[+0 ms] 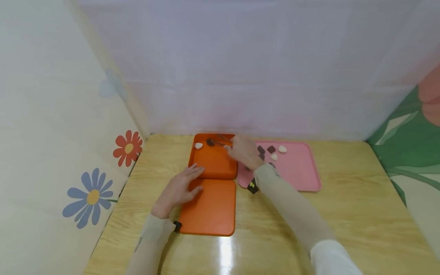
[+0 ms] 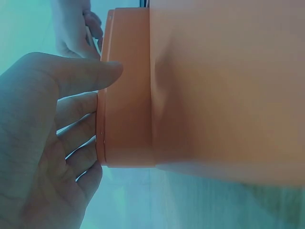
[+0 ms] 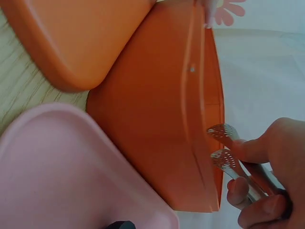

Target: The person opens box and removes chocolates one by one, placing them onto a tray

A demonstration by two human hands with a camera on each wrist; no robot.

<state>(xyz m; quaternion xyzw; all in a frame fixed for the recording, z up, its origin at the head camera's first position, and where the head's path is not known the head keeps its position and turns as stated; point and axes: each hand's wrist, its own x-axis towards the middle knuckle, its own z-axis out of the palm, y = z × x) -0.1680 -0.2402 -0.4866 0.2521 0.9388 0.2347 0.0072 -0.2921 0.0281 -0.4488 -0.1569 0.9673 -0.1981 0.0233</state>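
Near: your left hand (image 1: 177,191) lies flat, fingers straight, on the orange lid (image 1: 209,208), steadying the orange box (image 1: 213,158). Further: your right hand (image 1: 245,152) pinches metal tongs (image 3: 228,155), tips nearly together, nothing seen between them, over the box. Tongs look stiff, slick; grip mid-handle. Pebbles sit small, hard. Pink tray (image 1: 299,172) right; box walls crowd the tips.

Lighting's bright and even from above, with a white glare streak on the wooden table (image 1: 225,252) just below the orange lid (image 1: 211,206). Head view bends at the edges, and the right hand (image 1: 245,152) is motion-blurred. Left wrist view looks washed-out teal and soft.
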